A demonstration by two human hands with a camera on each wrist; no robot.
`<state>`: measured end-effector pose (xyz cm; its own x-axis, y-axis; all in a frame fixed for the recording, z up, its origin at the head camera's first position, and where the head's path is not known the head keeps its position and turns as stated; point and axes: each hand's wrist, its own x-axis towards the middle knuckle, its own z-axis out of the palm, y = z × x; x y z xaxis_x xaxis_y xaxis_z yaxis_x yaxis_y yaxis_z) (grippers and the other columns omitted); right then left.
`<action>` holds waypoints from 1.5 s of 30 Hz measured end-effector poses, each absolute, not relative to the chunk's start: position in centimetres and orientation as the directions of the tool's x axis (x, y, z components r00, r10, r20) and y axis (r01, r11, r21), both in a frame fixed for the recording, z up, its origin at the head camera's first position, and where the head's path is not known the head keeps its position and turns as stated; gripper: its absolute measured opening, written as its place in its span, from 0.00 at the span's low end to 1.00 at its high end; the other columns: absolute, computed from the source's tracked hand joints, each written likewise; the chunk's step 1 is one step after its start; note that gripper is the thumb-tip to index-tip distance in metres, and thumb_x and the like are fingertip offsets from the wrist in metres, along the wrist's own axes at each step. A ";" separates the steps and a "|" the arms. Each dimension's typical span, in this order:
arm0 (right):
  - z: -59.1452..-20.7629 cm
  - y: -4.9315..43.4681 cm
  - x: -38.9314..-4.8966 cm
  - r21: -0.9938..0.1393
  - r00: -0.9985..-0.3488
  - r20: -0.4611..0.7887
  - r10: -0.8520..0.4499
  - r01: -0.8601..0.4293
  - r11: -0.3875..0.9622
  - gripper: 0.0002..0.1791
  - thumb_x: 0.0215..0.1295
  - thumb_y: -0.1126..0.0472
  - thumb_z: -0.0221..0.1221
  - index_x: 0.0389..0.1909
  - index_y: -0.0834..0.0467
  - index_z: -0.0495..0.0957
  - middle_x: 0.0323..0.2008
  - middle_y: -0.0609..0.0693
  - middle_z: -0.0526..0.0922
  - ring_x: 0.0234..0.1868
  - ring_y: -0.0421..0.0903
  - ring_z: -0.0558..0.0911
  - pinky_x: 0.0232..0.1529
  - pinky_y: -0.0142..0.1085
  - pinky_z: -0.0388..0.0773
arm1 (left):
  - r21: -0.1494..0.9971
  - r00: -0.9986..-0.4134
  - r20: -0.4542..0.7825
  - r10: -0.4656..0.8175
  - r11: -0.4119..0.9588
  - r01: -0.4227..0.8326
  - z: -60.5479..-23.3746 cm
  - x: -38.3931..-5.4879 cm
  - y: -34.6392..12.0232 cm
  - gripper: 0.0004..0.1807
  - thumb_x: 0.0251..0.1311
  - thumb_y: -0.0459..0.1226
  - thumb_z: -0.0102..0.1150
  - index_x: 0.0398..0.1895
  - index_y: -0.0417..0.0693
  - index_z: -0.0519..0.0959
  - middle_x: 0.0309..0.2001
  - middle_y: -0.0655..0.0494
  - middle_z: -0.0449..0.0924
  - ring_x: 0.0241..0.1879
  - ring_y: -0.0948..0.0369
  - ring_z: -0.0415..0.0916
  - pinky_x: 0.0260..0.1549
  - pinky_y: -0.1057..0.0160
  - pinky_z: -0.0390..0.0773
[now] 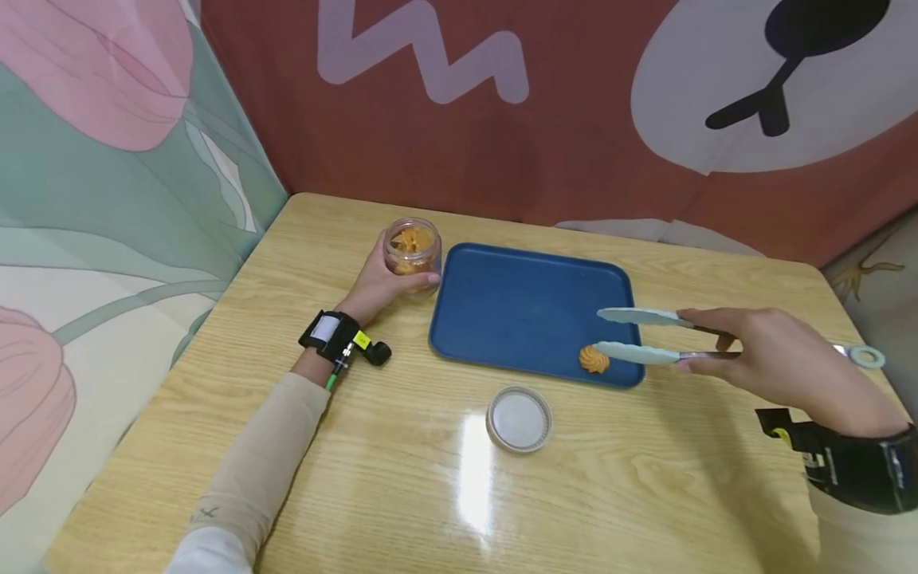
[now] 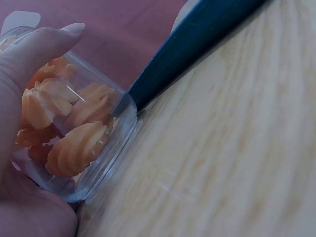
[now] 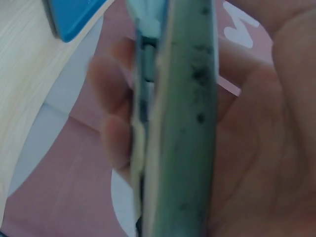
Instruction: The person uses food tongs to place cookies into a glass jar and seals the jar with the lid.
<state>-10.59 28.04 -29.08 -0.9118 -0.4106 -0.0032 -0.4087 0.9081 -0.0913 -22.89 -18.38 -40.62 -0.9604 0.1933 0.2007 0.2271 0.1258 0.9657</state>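
My left hand (image 1: pixel 387 279) grips a clear jar (image 1: pixel 413 253) that stands on the table by the tray's left edge. Swirled cookies (image 2: pixel 76 148) show through its wall in the left wrist view, with the thumb across the side. My right hand (image 1: pixel 778 355) holds a pair of tongs (image 1: pixel 645 353) with pale green tips and a ring at the end. The tips are spread apart over the right side of the blue tray (image 1: pixel 523 311). One swirled cookie (image 1: pixel 594 359) lies in the tray's near right corner, beside the lower tip. Nothing is between the tips.
A round jar lid (image 1: pixel 519 419) lies on the wooden table (image 1: pixel 402 478) in front of the tray. Behind the table rises a red-brown printed wall (image 1: pixel 574 143), and a floral wall (image 1: pixel 129 223) stands at the left.
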 end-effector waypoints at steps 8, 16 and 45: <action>-29.4 28.6 -10.7 -0.116 -0.916 -0.152 -0.372 -0.357 0.927 0.36 0.49 0.42 0.68 0.56 0.58 0.76 0.18 0.43 0.74 0.17 0.42 0.68 0.16 0.36 0.65 | 0.965 -0.960 0.199 0.197 0.132 0.227 -39.8 -22.4 -18.3 0.53 0.42 0.38 0.76 0.69 0.62 0.52 0.65 0.43 0.61 0.61 0.61 0.60 0.61 0.50 0.59; -30.0 28.5 -11.3 -0.104 -0.919 -0.235 -0.317 -0.300 0.948 0.42 0.44 0.37 0.68 0.58 0.59 0.74 0.20 0.45 0.75 0.20 0.43 0.69 0.16 0.37 0.64 | 0.961 -0.958 0.225 0.178 0.122 0.248 -42.4 -24.3 -18.7 0.54 0.38 0.43 0.78 0.68 0.68 0.53 0.64 0.48 0.62 0.60 0.63 0.60 0.61 0.49 0.59; -30.8 28.6 -12.3 -0.083 -0.911 -0.135 -0.390 -0.382 0.920 0.37 0.48 0.43 0.69 0.57 0.59 0.75 0.19 0.43 0.76 0.19 0.41 0.70 0.14 0.37 0.65 | 0.967 -0.960 0.199 0.199 0.120 0.226 -41.0 -23.4 -18.5 0.53 0.41 0.39 0.76 0.69 0.63 0.52 0.65 0.44 0.60 0.61 0.61 0.59 0.61 0.50 0.58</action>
<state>-12.28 28.56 -30.83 -0.9106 -0.3905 -0.1354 -0.3822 0.9203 -0.0835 -23.37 -18.47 -40.99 -0.9595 0.1990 0.1994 0.2258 0.1201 0.9667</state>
